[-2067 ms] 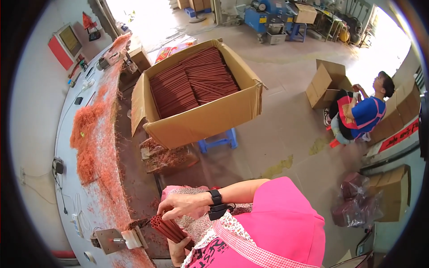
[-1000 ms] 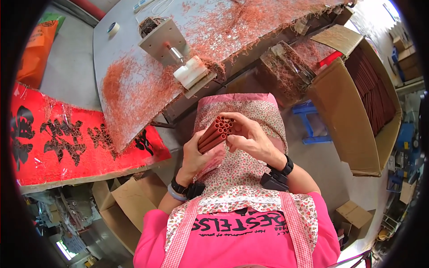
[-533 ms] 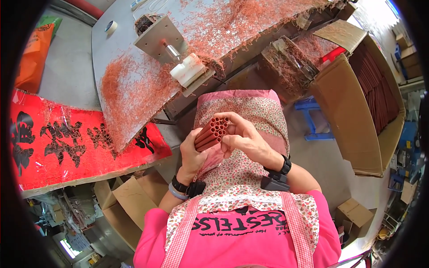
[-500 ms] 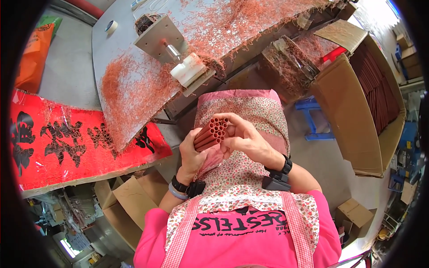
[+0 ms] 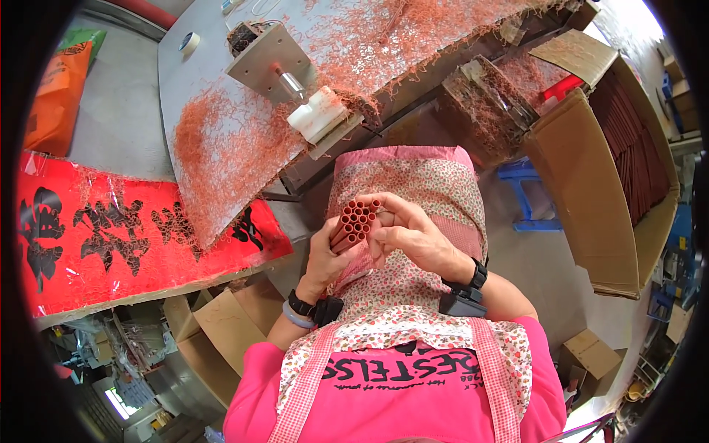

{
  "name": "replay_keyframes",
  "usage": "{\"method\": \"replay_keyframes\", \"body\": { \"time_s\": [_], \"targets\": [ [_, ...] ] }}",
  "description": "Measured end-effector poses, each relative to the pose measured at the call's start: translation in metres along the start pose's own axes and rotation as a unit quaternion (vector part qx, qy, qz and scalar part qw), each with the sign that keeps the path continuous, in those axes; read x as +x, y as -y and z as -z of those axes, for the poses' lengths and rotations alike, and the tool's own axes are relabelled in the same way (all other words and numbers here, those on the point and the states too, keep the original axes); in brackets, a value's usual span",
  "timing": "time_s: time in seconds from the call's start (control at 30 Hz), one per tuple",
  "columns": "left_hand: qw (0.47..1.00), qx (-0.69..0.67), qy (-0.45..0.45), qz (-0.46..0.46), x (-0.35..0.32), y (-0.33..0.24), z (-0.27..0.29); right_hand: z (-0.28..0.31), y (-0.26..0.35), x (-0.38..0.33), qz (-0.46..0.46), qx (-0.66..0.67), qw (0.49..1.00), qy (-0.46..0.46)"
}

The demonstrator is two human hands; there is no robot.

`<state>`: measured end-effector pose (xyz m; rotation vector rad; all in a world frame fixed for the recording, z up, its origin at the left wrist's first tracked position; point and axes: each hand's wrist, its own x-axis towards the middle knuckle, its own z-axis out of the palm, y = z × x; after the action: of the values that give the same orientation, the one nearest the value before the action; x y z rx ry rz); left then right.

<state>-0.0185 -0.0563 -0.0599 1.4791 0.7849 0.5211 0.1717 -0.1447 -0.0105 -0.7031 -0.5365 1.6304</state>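
Note:
A bundle of several red paper tubes (image 5: 355, 221) is held end-on above my floral apron (image 5: 413, 184). My left hand (image 5: 326, 260) grips the bundle from below and the left. My right hand (image 5: 408, 235) wraps it from the right, fingertips on the tube ends. Straight ahead on the grey worktable (image 5: 185, 96) stands a metal block with a shaft and a white fitting (image 5: 317, 114), surrounded by red paper shavings (image 5: 221, 155).
A large cardboard box of long red tubes (image 5: 628, 148) stands at the right, with a blue stool (image 5: 521, 196) beside it. A red sheet with black characters (image 5: 125, 236) lies at the left. Smaller cardboard boxes (image 5: 221, 325) sit lower left.
Two seconds ago I faced the big box with tubes in hand by the table edge. Since one second ago both hands keep the bundle in my lap, shifting only slightly.

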Motion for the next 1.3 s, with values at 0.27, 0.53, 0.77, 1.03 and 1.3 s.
{"method": "replay_keyframes", "body": {
  "time_s": [0.27, 0.53, 0.77, 1.03, 1.3],
  "targets": [
    [0.992, -0.035, 0.094, 0.073, -0.004, 0.008, 0.011, -0.003, -0.003, -0.003, 0.005, -0.026, 1.000, 0.000],
    [0.991, -0.039, 0.101, 0.081, -0.008, 0.017, 0.015, -0.005, -0.007, -0.003, 0.003, -0.036, 0.999, 0.003],
    [0.991, -0.031, 0.110, 0.076, -0.007, 0.018, 0.019, -0.010, 0.000, -0.004, -0.008, -0.093, 0.996, 0.004],
    [0.990, 0.074, 0.117, 0.032, 0.005, -0.025, 0.002, -0.015, 0.068, 0.004, 0.328, -0.728, 0.599, 0.060],
    [0.988, 0.025, 0.149, 0.030, 0.002, -0.042, -0.010, 0.016, 0.025, 0.006, 0.179, -0.413, 0.883, 0.133]
  ]
}}
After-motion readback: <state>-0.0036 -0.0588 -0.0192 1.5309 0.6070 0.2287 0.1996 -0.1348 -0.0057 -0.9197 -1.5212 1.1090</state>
